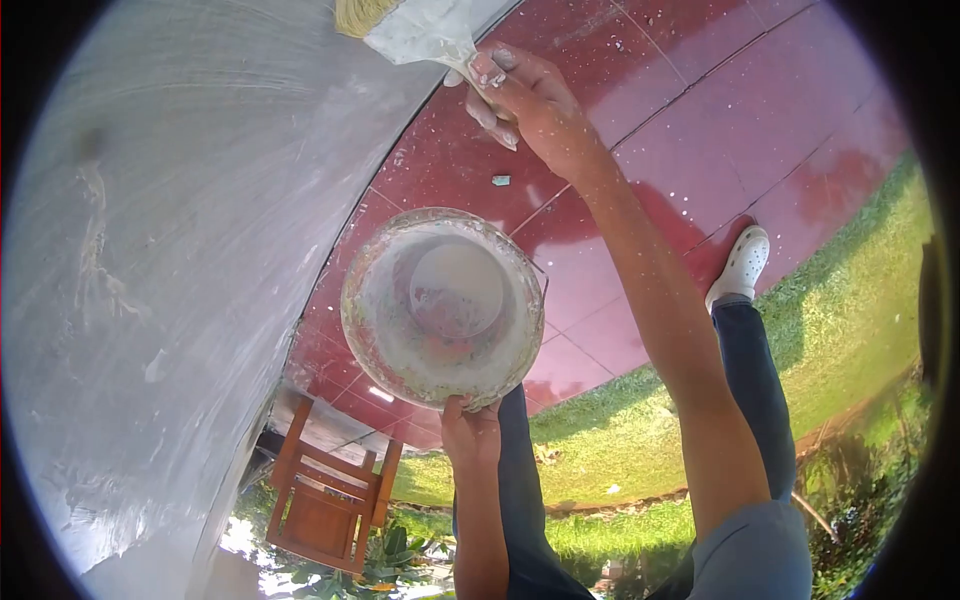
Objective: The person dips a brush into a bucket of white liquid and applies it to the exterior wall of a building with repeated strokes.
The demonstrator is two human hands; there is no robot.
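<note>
My right hand (520, 100), spotted with white paint, is closed round the handle of a wide paintbrush (425, 32). The brush's pale bristles point to the upper left, over the grey wall, and its body is coated in white. Below, my left hand (470, 432) grips the near rim of a paint-smeared bucket (375, 345). A pool of white paint (457, 285) lies in the bottom of the bucket, which is tilted with its mouth toward me. Its wire handle hangs at the right side.
The whitish-streaked wall (200, 230) fills the left. Red floor tiles (720, 150) carry white drips and a small greenish chip (501, 180). A wooden chair (325, 500) stands at lower left, grass (840, 310) borders the tiles, and my white clog (743, 262) is at right.
</note>
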